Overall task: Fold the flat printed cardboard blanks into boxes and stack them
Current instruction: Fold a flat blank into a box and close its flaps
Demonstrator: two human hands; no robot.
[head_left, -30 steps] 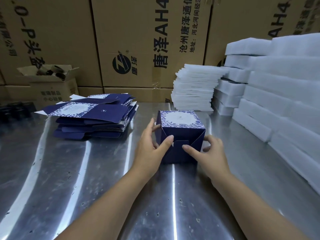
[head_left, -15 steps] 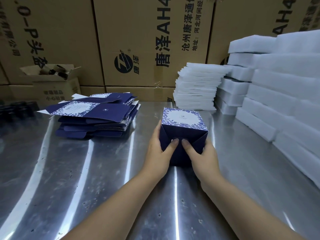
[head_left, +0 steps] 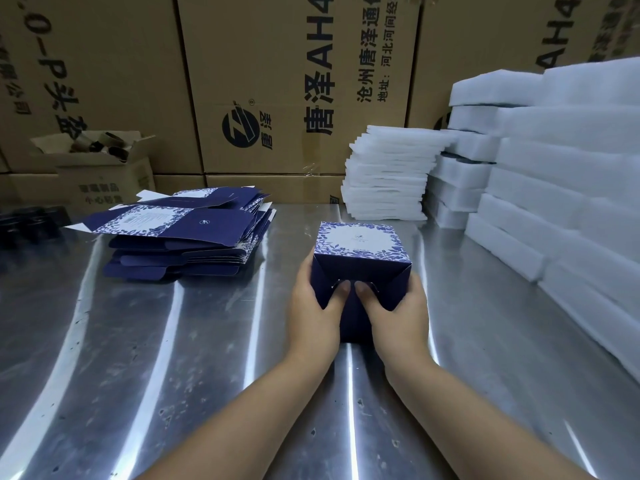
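I see the folded blue box (head_left: 360, 242) standing on the steel surface (head_left: 138, 375), just right of centre, its white floral-edged panel facing up. My left hand (head_left: 311, 317) grips its left side and my right hand (head_left: 401, 317) its right side. Both thumbs lie side by side, pressing into the flaps on the near face. To the left, well apart from the box, lies the pile of flat blanks (head_left: 194, 233). Behind the box is a stack of white foam sheets (head_left: 388, 181), with thicker foam blocks (head_left: 554, 174) along the right. Brown cartons (head_left: 277, 81) line the back, and a small open carton (head_left: 104, 171) sits far left.
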